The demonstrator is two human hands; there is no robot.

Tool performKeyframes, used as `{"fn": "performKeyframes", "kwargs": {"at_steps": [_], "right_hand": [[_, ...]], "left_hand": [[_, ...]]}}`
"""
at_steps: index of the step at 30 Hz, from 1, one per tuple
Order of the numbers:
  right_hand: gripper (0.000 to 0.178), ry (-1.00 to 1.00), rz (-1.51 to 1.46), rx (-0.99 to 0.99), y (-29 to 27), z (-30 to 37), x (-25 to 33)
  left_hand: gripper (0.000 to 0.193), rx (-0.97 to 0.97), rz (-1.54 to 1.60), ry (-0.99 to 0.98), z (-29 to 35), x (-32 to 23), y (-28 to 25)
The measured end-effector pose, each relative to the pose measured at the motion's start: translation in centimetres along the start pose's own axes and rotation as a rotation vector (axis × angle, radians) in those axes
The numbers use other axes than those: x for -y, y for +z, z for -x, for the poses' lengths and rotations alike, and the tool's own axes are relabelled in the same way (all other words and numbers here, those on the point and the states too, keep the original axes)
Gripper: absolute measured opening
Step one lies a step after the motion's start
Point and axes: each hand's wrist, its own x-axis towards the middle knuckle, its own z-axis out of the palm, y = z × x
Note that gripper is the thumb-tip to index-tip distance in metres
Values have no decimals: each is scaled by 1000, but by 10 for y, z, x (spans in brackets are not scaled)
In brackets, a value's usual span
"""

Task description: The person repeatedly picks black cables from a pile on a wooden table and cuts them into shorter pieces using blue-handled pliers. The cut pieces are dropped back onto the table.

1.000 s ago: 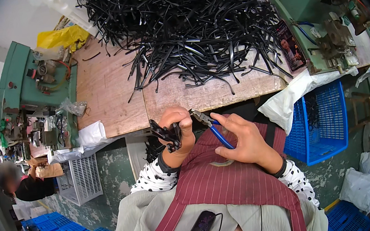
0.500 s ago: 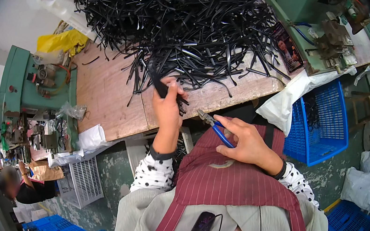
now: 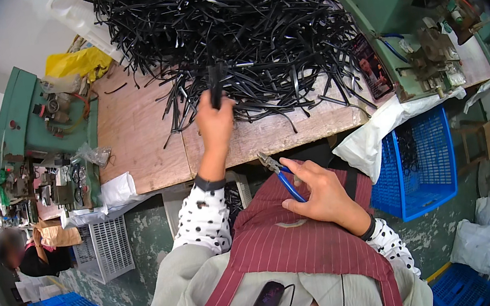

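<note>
A big heap of thin black eyeglass temples (image 3: 226, 18), many with curved ends, covers the far middle of the wooden table (image 3: 138, 149). My left hand (image 3: 214, 123) reaches to the heap's near edge, its fingers closed round a small bundle of temples (image 3: 216, 88); motion blurs the bundle's far end. Lower and to the right, my right hand (image 3: 326, 195) has a pair of blue-handled cutting pliers (image 3: 290, 184) in its grip. Their metal jaws point up and left, just off the table's front edge. Part of the handles is hidden by the fingers.
Green machines (image 3: 42, 112) stand at the left and another green machine (image 3: 385, 14) at the right. Under the table's right side is a blue crate (image 3: 429, 190); a white crate (image 3: 111, 247) sits below the left side. Another person (image 3: 37, 254) is at the far left.
My left hand has moved away from me, from the table's front edge up to the heap, with the bundle now pointing straight ahead. My right hand with the pliers has stayed nearly in place.
</note>
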Motion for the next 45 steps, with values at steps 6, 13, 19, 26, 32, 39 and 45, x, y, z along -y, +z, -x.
{"fn": "performKeyframes", "kwargs": {"at_steps": [6, 13, 19, 26, 32, 39, 45], "right_hand": [[80, -37, 23, 0, 8, -6, 2], [78, -153, 231, -122, 5, -12, 11], [79, -247, 309, -113, 3, -14, 19], [78, -276, 353, -116, 2, -12, 21], [77, -270, 314, -82, 2, -10, 17], [81, -108, 53, -25, 6, -8, 9], [80, -52, -73, 45, 4, -10, 7]], "left_hand": [[24, -132, -241, 331, 49, 58, -23], [26, 582, 1204, -437, 43, 9, -49], [25, 841, 1466, -430, 50, -12, -53], [27, 954, 1403, -428, 50, -19, -57], [26, 842, 1338, -349, 57, -21, -55], [25, 267, 993, 185, 86, -35, -46], [22, 98, 805, 492, 98, -33, -36]]}}
